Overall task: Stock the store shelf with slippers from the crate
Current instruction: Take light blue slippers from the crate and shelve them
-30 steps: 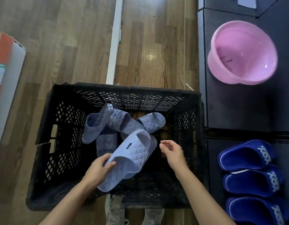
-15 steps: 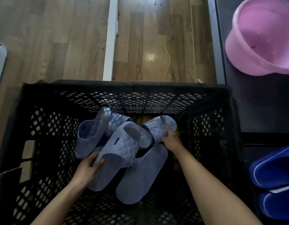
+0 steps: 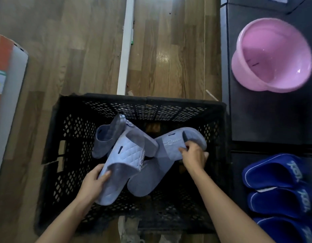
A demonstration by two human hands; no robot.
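Floor (image 3: 169, 50), crate (image 3: 151, 99) — left fingers (image 3: 104, 175) grip quilted slipper (image 3: 129, 151), right fingers (image 3: 186, 152) second slipper (image 3: 170, 146).

Crate (image 3: 72, 137): black, diamond-mesh walls. Lilac-blue slippers (image 3: 127, 151) inside, quilted diamond pattern on straps (soles duller grey-blue). Shelf (image 3: 256, 120) black w/ navy slippers (image 3: 271, 171), white trim + lettering. Basin (image 3: 271, 55) pink. Floor (image 3: 72, 50) brown wood grain. Box (image 3: 4, 67) orange & white.

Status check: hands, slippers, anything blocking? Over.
Left hand grips quilted slipper. Right hand grips second slipper. Both inside crate. Third slipper beside them, nothing blocking.
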